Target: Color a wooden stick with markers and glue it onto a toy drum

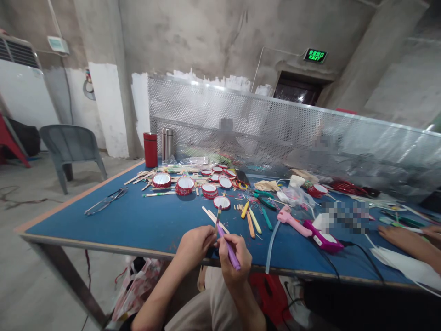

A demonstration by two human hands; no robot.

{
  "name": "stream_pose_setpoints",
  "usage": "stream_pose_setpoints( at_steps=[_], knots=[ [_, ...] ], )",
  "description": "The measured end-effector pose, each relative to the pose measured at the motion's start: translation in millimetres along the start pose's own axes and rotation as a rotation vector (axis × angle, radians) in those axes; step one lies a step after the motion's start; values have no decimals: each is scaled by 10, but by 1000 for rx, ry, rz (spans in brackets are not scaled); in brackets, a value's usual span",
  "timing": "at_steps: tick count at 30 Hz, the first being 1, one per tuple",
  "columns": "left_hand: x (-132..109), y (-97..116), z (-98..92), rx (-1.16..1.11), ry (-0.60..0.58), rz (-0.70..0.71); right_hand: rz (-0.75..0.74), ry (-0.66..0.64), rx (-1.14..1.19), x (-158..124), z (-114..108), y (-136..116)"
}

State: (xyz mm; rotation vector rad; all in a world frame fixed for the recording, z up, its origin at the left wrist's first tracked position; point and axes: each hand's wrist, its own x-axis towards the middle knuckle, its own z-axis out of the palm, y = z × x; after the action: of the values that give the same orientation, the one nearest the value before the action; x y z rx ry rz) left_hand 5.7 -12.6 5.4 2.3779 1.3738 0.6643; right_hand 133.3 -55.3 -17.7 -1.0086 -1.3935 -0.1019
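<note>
Near the table's front edge, my right hand [236, 257] is closed round a purple-handled craft knife [231, 250], its narrow blade pointing up and away. My left hand [198, 243] is pinched shut against the blade side, on what looks like a thin wooden stick; its lower part is hidden by the fingers. Just beyond the hands lie pale wooden sticks [210, 215] and a small round red-rimmed drum [221, 202] with a white top. To their right are an orange-handled tool [250, 224], a pale yellow one [255, 220] and a teal one [266, 218].
More red-rimmed drums [185, 184] and sticks crowd the back. Eyeglasses [106, 201] lie left; a red flask [150, 150] stands behind them. A pink glue gun [294, 222] with a cord lies right. A co-worker's hand [396, 234] is far right. A perforated metal screen [275, 124] runs behind.
</note>
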Motion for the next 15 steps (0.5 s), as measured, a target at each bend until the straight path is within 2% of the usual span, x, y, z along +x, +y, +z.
stream_pose_setpoints(
  at_steps=[8, 15],
  knots=[
    [-7, 13, -5, 18, 12, -4, 28, 76, -18, -25, 21, 31],
    [0, -5, 2, 4, 8, 4, -8, -1, 9, 3, -3, 3]
  ],
)
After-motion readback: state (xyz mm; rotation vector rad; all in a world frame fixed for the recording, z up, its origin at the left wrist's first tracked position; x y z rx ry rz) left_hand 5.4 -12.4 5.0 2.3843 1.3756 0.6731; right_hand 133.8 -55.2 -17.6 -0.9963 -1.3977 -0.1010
